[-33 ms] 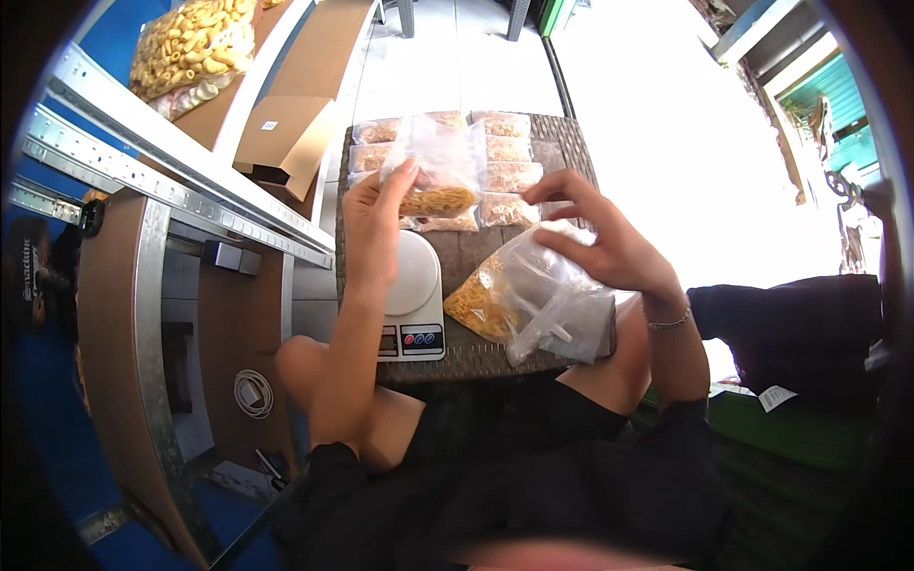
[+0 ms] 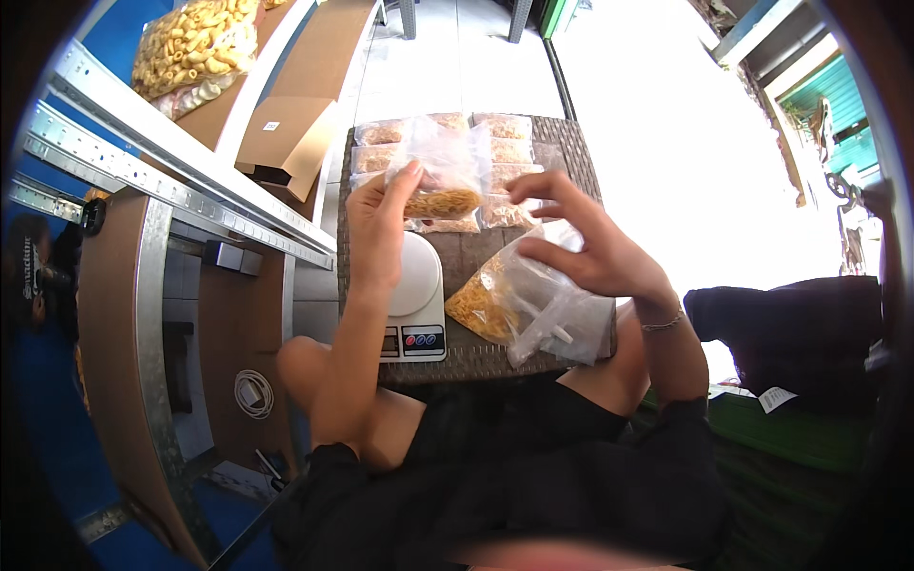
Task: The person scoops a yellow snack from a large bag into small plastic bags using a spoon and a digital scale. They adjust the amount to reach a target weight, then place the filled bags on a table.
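My left hand [image 2: 381, 214] pinches a clear plastic bag [image 2: 447, 162] between thumb and fingers, raised over the table. Small golden, crunchy-looking snack pieces fill its bottom. To its right, my right hand [image 2: 586, 233] is empty, fingers apart and curved, with the fingertips close to that bag. Below the right hand lies a larger clear bag [image 2: 486, 309] of similar golden pieces, its loose plastic crumpled toward me. A white kitchen scale [image 2: 416, 285] stands under my left hand, its round plate bare. What the pieces are exactly, I cannot tell.
Several filled clear bags [image 2: 505, 152] lie in rows at the far side of the brown woven table [image 2: 571, 143]. Metal-framed shelving [image 2: 181, 162] runs along the left, bearing a big bag of curved yellow snacks [image 2: 195, 52] and a cardboard box [image 2: 286, 143]. Dark cloth [image 2: 785, 328] is at right.
My right hand has shifted a little left, nearer the raised bag. The left hand and its bag have moved very slightly right.
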Tool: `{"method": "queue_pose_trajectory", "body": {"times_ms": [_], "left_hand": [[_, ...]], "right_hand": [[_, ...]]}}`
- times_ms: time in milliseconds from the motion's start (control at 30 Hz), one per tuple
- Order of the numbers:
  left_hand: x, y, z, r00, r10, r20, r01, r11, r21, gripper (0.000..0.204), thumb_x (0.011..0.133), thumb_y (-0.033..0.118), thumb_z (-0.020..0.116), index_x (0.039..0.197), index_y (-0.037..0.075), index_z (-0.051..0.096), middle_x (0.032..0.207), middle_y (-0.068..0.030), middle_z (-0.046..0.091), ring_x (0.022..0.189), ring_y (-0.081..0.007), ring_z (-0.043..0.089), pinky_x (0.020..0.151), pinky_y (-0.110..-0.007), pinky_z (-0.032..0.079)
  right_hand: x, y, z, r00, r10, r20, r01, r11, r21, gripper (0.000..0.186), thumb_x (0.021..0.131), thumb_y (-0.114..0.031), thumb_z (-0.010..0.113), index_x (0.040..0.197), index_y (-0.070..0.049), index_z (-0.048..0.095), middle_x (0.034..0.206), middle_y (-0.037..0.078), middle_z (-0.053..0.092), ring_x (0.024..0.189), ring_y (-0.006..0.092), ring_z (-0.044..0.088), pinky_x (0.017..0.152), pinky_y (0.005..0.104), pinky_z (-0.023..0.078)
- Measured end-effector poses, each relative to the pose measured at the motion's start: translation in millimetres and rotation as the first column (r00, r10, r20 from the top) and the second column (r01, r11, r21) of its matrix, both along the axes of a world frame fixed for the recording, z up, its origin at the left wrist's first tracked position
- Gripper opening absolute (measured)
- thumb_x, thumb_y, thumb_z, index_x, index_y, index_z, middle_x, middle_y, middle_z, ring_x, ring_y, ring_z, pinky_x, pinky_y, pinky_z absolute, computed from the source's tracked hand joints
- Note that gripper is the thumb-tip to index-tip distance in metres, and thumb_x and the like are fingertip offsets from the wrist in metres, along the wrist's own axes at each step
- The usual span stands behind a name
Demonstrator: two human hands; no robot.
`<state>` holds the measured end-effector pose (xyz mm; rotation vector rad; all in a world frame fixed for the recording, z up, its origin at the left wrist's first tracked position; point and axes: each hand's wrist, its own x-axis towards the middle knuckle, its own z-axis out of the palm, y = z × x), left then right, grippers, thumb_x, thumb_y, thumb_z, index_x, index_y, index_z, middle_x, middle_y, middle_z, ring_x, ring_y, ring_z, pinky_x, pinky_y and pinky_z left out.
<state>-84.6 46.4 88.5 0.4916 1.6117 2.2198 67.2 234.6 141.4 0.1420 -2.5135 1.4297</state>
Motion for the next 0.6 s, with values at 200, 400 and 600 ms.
{"method": "queue_pose_trajectory", "body": {"times_ms": [200,400,600], "left_hand": [[6,2,5,0.992,-0.099,0.082,0.092,0.992,0.085,0.034,0.104,0.028,0.054,0.095,0.000,0.071,0.086,-0.0088,0.072,0.075,-0.0149,0.071,0.064,-0.028,0.057],[3,3,-4,0.980,-0.093,0.178,0.065,0.985,0.157,0.032,0.105,0.024,0.049,0.102,-0.001,0.067,0.092,-0.0106,0.070,0.081,-0.0185,0.071,0.065,-0.035,0.060],[5,8,-11,0.971,0.047,0.236,-0.089,0.982,0.168,0.030,0.104,0.026,0.052,0.114,-0.001,0.058,0.101,-0.0082,0.066,0.088,-0.0180,0.070,0.073,-0.034,0.059]], "right_hand": [[-48,-25,1,0.997,-0.001,-0.081,0.009,0.995,0.095,0.021,0.095,-0.008,0.065,0.115,0.000,0.065,0.106,0.010,0.069,0.104,0.0199,0.067,0.093,0.0348,0.053],[-60,-24,-1,0.995,-0.093,0.031,0.094,0.995,-0.018,0.026,0.096,-0.013,0.063,0.119,-0.002,0.067,0.110,0.012,0.070,0.102,0.0220,0.067,0.091,0.0362,0.054],[-58,-26,-11,0.987,-0.122,0.104,0.101,0.976,0.194,0.046,0.085,-0.024,0.079,0.120,0.001,0.063,0.113,0.014,0.063,0.103,0.0250,0.062,0.089,0.0376,0.052]]}}
